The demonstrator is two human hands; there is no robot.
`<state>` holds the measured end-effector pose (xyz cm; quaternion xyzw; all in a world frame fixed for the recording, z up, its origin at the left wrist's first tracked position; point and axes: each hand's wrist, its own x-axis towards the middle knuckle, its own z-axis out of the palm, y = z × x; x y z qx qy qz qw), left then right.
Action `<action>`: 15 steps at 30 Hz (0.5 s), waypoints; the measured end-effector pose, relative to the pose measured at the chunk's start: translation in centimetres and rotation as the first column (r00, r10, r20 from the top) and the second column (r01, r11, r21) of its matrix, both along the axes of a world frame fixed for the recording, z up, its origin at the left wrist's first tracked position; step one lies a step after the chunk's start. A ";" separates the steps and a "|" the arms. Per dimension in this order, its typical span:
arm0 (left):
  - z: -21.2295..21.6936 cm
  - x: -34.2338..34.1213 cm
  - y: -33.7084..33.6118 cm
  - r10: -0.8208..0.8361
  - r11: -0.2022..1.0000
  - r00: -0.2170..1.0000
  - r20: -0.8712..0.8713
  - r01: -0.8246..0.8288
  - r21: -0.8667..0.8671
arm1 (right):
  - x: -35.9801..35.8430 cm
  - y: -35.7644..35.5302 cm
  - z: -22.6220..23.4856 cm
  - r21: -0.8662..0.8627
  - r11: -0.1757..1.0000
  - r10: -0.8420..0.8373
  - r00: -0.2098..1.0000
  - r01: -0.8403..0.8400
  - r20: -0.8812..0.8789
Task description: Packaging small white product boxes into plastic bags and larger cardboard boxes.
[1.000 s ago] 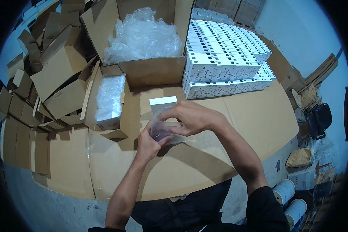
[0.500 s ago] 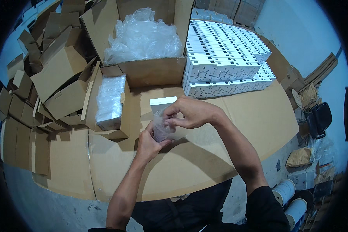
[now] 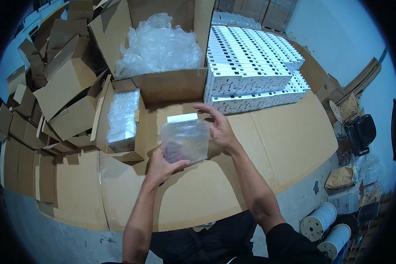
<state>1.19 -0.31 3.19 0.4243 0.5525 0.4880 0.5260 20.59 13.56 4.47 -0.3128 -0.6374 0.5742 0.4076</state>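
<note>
My left hand (image 3: pixel 162 166) is closed on the lower left of a clear plastic bag (image 3: pixel 187 140), its thumb along the bottom edge. The bag is spread out flat, its film hazy. Just beyond it, the top of a white box (image 3: pixel 182 118) shows; the bag hides the rest, so whether the box is inside or behind cannot be told. At the bag's upper right edge is my right hand (image 3: pixel 220 130). Its index finger stretches out toward the white box and its thumb lies against the film, with finger and thumb apart.
An open carton (image 3: pixel 171 83) of loose plastic bags (image 3: pixel 160 46) stands at the back. To the left, a smaller carton (image 3: pixel 141 132) holds bagged boxes (image 3: pixel 123 115), near piled empty cartons (image 3: pixel 70 83). Stacked white boxes (image 3: pixel 251 79) fill the back right of the cardboard-covered table (image 3: pixel 290 127).
The crumpled bag has been spread out flat in front of the white box. My right hand has moved right from the bag's middle to its edge, and its fingers have opened.
</note>
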 end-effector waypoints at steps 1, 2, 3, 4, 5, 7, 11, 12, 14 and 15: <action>0.1 0.0 0.1 0.000 1.000 1.000 -0.004 0.000 -0.019 | 0.0 0.0 -0.2 0.000 1.000 -0.002 1.000 0.002 0.000; -0.1 0.0 0.0 -0.001 1.000 1.000 -0.004 0.001 -0.019 | 0.0 0.0 -0.6 0.083 0.996 0.032 0.999 -0.035 0.040; -0.5 0.0 0.0 -0.002 0.998 1.000 -0.025 0.003 0.062 | -0.2 0.1 -1.2 0.165 0.983 0.065 0.995 -0.078 0.079; -0.6 -0.1 0.0 0.000 0.990 0.999 -0.047 0.007 0.142 | -0.2 0.2 -1.8 0.121 0.987 0.093 0.993 -0.102 0.077; -0.6 -0.3 0.1 0.002 0.990 0.999 -0.051 0.005 0.144 | -0.2 0.6 -2.2 0.124 0.987 0.095 0.993 -0.104 0.073; -0.6 -0.7 0.3 -0.047 0.993 0.995 -0.089 0.057 0.105 | -0.2 0.7 -2.4 0.230 0.972 0.036 0.998 -0.046 0.048; -0.1 -1.5 0.0 -0.112 0.993 0.992 -0.058 0.114 0.039 | -0.3 0.1 -1.4 0.215 0.974 -0.071 0.997 0.068 0.008; 0.1 -1.5 -0.1 -0.120 0.993 0.990 -0.072 0.121 0.000 | -0.4 0.1 -1.1 0.183 0.979 -0.080 0.993 0.095 -0.087; 0.4 -1.7 -0.2 -0.128 0.991 0.988 -0.085 0.125 -0.040 | -0.3 0.2 -1.0 0.147 0.982 -0.091 0.979 0.118 -0.180; 0.6 -1.8 -0.3 -0.137 0.990 0.986 -0.099 0.136 -0.021 | -0.1 0.4 -0.9 0.170 0.980 -0.067 0.976 0.103 -0.207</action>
